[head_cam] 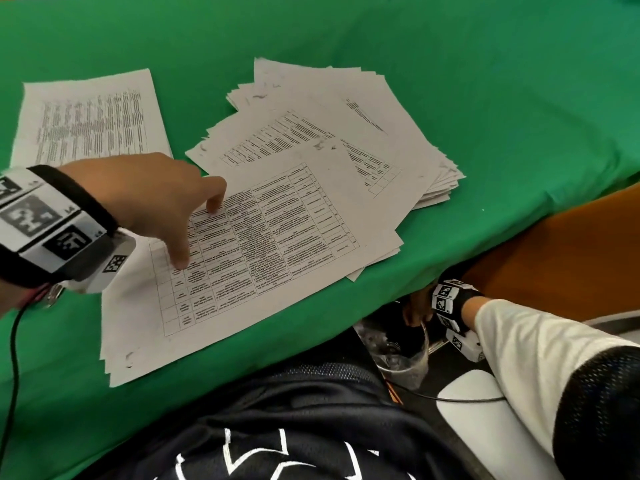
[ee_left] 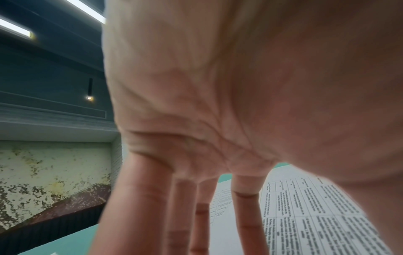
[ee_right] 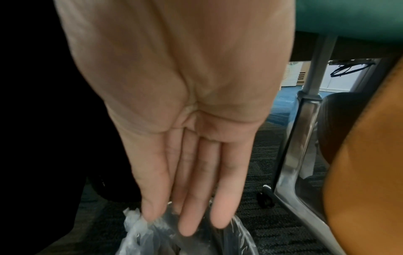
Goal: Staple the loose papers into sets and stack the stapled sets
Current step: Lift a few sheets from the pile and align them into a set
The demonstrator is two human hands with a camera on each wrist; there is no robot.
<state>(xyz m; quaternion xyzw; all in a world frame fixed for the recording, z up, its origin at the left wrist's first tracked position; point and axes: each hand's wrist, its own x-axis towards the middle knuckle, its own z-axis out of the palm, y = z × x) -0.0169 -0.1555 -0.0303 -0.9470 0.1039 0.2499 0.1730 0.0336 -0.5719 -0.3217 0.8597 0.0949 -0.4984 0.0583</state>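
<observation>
Status: stapling barely begun
My left hand (head_cam: 149, 195) presses flat on the near papers (head_cam: 263, 237); my right hand (head_cam: 417, 308), fingers straight, empty, over the bin (head_cam: 403, 355); fanned pile (head_cam: 346, 133) remains; no stapler visible

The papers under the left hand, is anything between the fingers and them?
No. The left hand has its fingers spread straight down on the top sheet of the near set of papers, touching it directly. The right hand is below the table, over a plastic-lined bin.
</observation>
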